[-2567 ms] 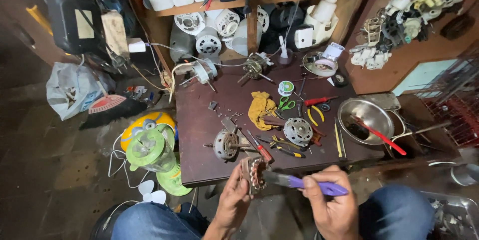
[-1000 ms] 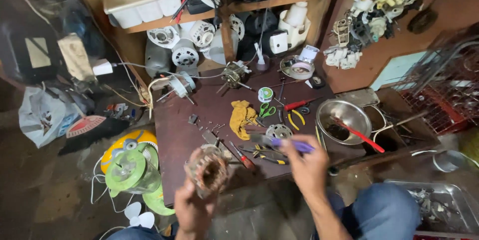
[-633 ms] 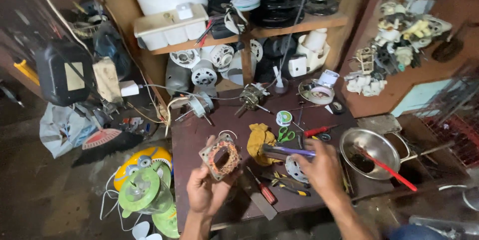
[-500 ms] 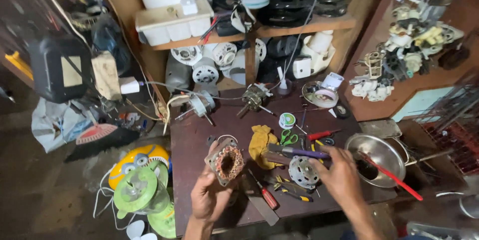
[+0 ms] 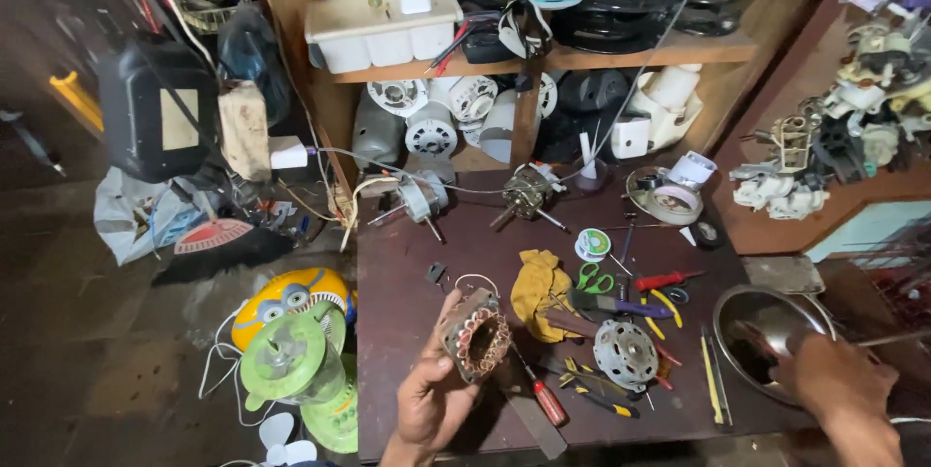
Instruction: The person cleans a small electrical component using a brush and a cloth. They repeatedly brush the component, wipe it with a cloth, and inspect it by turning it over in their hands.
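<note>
Floor, far left: a black jerrycan [image 5: 155,108] hangs by the wall; a green and yellow toy-like fan [image 5: 291,355] lies on the floor just beside the desk's left edge.

Desk: a dark brown desk [image 5: 398,292] carries loose tools and fan parts; shelves above hold white motor housings and black fan guards.

Left hand: the left hand [image 5: 427,404] is raised over the desk's front left part; its fingers [image 5: 448,317] wrap the side of a motor stator [image 5: 475,336], thumb below, holding it tilted so the copper windings face the camera.

Stator: held clear of the desk, not resting on anything; thin white leads loop off its top; the rotor and end covers are not on it, so by my judgement the motor is already stripped down, while any winding or refitting work remains.

Middle of desk: a red-handled screwdriver [image 5: 543,399] lies just right of the stator; a yellow cloth [image 5: 538,288] sits behind it; a round perforated motor cover [image 5: 626,353] lies nearby; a purple-handled tool [image 5: 621,307] lies above it beside green-handled scissors [image 5: 593,280].

Right hand: the right hand [image 5: 839,385] reaches to the rim of a steel bowl [image 5: 761,336] at the desk's right end; seen from the back, so I cannot tell whether its fingers are spread or pinching anything.
</note>
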